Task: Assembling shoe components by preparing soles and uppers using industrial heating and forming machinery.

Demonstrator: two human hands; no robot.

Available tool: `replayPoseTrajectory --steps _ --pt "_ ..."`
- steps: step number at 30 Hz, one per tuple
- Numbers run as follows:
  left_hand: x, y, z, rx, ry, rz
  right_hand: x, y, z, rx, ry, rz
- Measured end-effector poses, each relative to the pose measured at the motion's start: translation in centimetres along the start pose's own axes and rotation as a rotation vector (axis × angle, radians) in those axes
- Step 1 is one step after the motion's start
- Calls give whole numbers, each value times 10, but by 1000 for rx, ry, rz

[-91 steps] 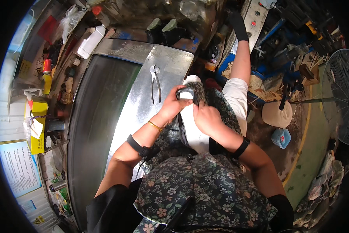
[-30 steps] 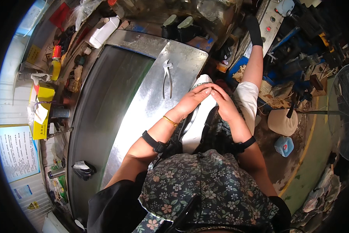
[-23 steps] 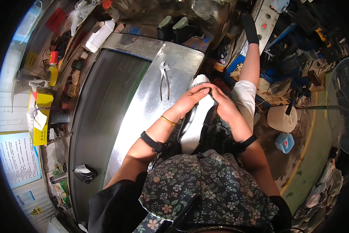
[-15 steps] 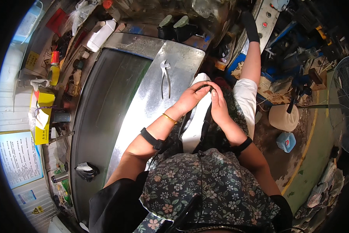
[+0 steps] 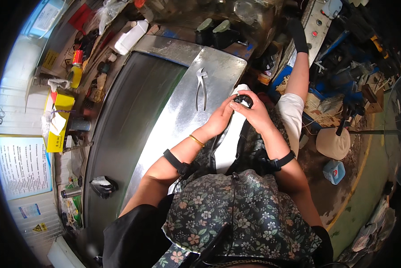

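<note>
Over my lap lies a long white shoe last (image 5: 228,145), with a black shoe upper (image 5: 242,147) around its sides. My left hand (image 5: 220,118) is closed on its far end from the left. From the right, my right hand (image 5: 255,114) curls its fingers and thumb around a black, rounded edge of the upper there. My fingertips meet across the white face and hide part of it. Metal pincers (image 5: 201,89) lie on the shiny metal tabletop (image 5: 169,123), beyond my left hand and touched by neither hand.
A dark conveyor belt (image 5: 129,111) runs along the left, carrying a black-and-white shoe piece (image 5: 104,186). Dark shoes (image 5: 214,32) stand at the far edge. Another person's arm (image 5: 298,76) reaches in at upper right. A beige stool (image 5: 333,143) and blue container (image 5: 334,172) stand right.
My right hand has shifted its grip at the far end, and a black rounded edge now shows between its fingers. My hands stay on the upper. The whole view has shifted slightly.
</note>
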State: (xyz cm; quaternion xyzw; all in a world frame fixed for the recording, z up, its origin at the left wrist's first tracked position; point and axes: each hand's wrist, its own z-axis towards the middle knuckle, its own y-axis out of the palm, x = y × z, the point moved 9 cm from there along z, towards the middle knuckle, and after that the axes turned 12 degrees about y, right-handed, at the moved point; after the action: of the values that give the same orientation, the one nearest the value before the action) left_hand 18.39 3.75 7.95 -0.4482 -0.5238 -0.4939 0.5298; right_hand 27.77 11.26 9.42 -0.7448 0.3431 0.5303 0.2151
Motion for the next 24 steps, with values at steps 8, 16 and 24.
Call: replayPoseTrajectory --steps 8,16,24 --pt "10 19 -38 -48 -187 -559 -3 -12 -6 27 -210 -53" --pt "17 8 -84 175 -40 13 4 -2 -2 -27 -134 33" --pt "-4 18 -149 126 -220 -60 15 -14 -12 35 -66 179"
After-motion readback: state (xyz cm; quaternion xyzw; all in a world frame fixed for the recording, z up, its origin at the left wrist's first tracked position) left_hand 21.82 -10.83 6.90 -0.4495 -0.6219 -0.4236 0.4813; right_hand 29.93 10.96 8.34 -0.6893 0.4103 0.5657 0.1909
